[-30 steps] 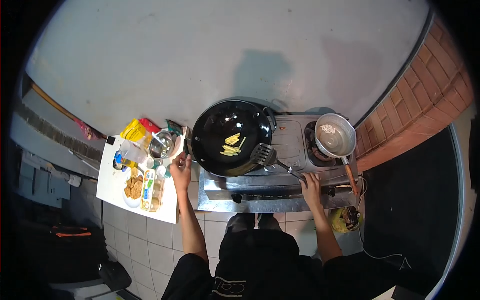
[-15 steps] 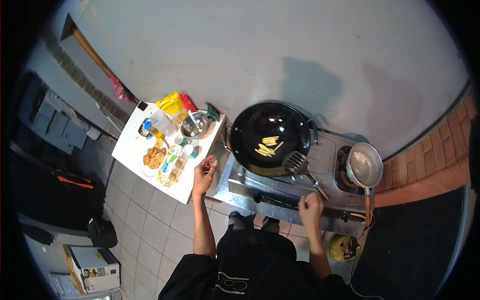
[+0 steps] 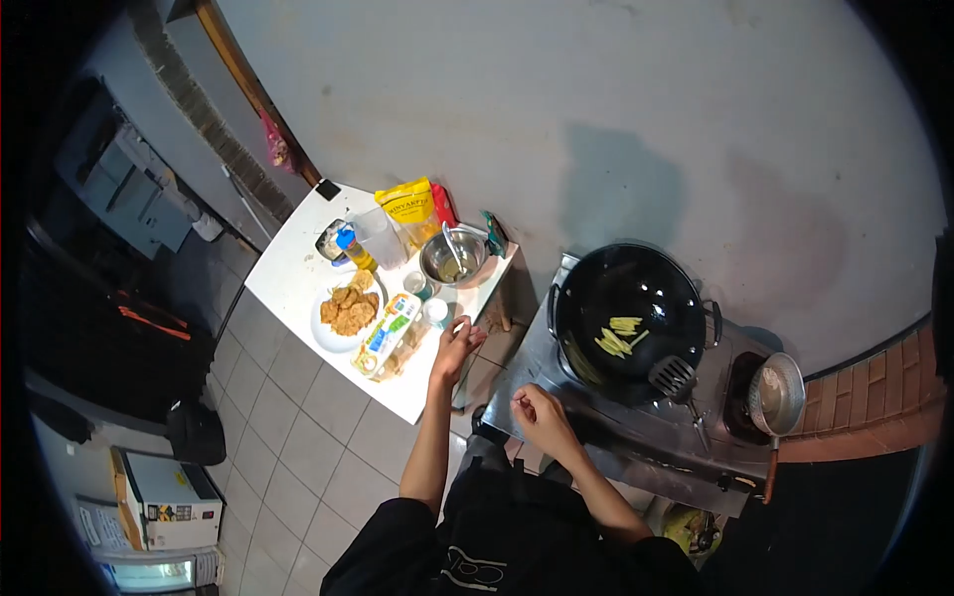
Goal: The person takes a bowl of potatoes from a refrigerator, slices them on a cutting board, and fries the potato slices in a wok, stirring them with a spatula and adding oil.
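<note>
My left hand [image 3: 458,350] is raised at the right edge of the white table, its fingers apart and loosely bent with nothing in them. Nearest to it are a white-lidded cup [image 3: 435,313] and an egg carton [image 3: 388,336]. My right hand [image 3: 540,412] hovers in front of the stove, its fingers curled closed; no object shows in it. A black wok [image 3: 596,288] sits on the left burner with pale yellow-green strips [image 3: 621,336] at its bottom. A slotted spatula [image 3: 673,376] rests on the wok's front rim, its handle over the stove.
On the white table [image 3: 298,288] stand a plate of fried pieces [image 3: 350,313], a metal bowl [image 3: 453,256] with a utensil, a yellow bag [image 3: 405,203] and a clear jug [image 3: 381,238]. A saucepan [image 3: 776,392] sits on the right burner. A gap separates table from stove.
The view has turned left, so table and stove appear further right. My right hand has moved left, away from the spatula handle. My left hand stays raised by the table.
</note>
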`<action>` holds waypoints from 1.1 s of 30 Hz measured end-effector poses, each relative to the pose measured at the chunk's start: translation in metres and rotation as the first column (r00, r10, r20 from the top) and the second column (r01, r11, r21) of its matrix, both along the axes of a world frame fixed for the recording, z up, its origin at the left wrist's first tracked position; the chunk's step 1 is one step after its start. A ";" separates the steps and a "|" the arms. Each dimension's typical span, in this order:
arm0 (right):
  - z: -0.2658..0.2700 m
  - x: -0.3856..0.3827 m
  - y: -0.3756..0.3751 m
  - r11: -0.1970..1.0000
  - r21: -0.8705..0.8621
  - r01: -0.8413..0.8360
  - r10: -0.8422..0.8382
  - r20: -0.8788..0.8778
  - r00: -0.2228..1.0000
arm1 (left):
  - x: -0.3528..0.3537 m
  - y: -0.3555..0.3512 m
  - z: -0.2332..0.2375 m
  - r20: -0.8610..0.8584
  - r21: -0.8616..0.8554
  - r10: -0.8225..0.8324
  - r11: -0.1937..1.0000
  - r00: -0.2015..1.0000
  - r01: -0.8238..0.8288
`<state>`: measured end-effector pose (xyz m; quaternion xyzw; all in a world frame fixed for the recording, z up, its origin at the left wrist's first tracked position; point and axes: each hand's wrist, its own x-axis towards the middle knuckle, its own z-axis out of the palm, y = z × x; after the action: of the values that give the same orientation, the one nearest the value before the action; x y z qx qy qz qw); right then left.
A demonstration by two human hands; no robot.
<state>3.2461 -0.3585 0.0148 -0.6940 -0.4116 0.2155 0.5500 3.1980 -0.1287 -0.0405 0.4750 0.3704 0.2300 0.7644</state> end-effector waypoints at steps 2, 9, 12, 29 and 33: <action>-0.005 -0.001 0.019 0.999 -0.029 0.027 -0.029 -0.063 0.998 | 0.019 0.039 -0.028 0.035 -0.100 0.027 0.995 0.999 -0.023; -0.024 -0.014 0.056 0.968 -0.130 0.214 -0.231 -0.136 0.964 | 0.073 0.140 -0.097 -0.006 -0.307 0.011 0.952 1.000 -0.013; -0.035 -0.019 0.061 0.937 -0.135 0.323 -0.333 -0.055 0.941 | 0.097 0.162 -0.128 0.055 -0.415 0.034 0.910 0.998 -0.008; -0.025 -0.036 0.057 0.874 -0.204 0.441 -0.460 -0.058 0.886 | 0.097 0.135 -0.094 0.067 -0.263 0.168 0.954 0.984 -0.145; 0.014 -0.020 0.072 0.887 -0.294 0.355 -0.387 -0.055 0.921 | 0.057 0.136 -0.086 0.080 -0.337 0.008 0.941 0.997 0.020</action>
<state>3.2261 -0.2867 0.0293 -0.8170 -0.2054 0.2003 0.5001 3.2547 0.0072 -0.1260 0.3284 0.3718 0.1796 0.8495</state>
